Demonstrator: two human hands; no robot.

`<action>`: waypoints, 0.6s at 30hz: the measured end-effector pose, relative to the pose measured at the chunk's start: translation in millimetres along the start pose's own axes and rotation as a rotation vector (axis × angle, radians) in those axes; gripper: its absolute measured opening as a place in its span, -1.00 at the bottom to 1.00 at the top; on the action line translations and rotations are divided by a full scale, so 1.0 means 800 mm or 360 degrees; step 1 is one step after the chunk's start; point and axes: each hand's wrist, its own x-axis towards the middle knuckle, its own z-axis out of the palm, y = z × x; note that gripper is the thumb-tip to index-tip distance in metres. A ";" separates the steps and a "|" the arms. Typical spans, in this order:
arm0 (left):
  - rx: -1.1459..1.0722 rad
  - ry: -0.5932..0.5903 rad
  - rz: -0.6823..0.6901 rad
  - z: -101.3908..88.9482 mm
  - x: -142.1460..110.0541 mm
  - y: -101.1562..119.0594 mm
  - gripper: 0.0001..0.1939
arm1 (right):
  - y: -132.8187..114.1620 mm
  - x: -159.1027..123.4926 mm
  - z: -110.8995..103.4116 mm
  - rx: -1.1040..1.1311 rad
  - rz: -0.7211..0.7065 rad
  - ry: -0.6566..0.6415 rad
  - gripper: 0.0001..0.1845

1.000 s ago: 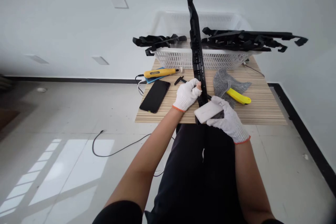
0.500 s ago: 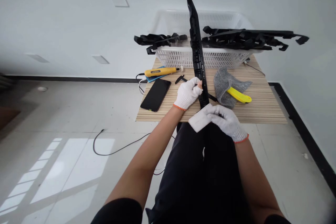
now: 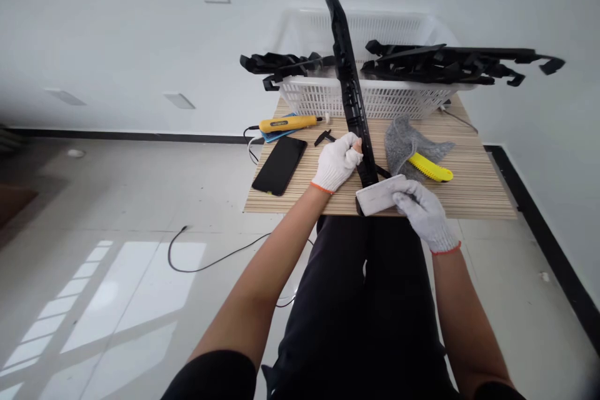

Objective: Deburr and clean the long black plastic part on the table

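Observation:
A long black plastic strip point(image 3: 347, 75) stands tilted over the small wooden table point(image 3: 469, 190), its lower end at the table's front edge. My left hand point(image 3: 336, 162), in a white glove, is closed around the strip's lower part. My right hand point(image 3: 424, 212), also gloved, grips a flat white block point(image 3: 379, 194) and presses it against the strip's bottom end.
A white basket point(image 3: 375, 100) at the back carries several more black strips point(image 3: 450, 62). On the table lie a black phone point(image 3: 280, 164), a yellow tool point(image 3: 288, 123), a small black clip point(image 3: 321, 137), a grey cloth point(image 3: 407, 140) and a yellow cutter point(image 3: 430, 168). A cable point(image 3: 210, 259) trails over the floor.
My right hand has slid the white block along the strip's bottom end, down and back up to the table edge. The strip has tipped slightly left. My left hand keeps its grip.

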 end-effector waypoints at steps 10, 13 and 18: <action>0.0076 0.0002 0.0075 0.001 0.000 0.000 -0.45 | -0.006 -0.010 -0.014 0.0021 0.0123 0.0031 -0.73; 0.0059 0.0015 0.0079 0.002 0.000 -0.002 -0.42 | -0.009 -0.007 -0.011 0.0243 0.0165 0.0299 -0.56; -0.0006 0.0011 0.0092 0.003 0.000 -0.003 -0.42 | -0.005 -0.012 -0.006 0.0535 0.0133 0.0367 -0.41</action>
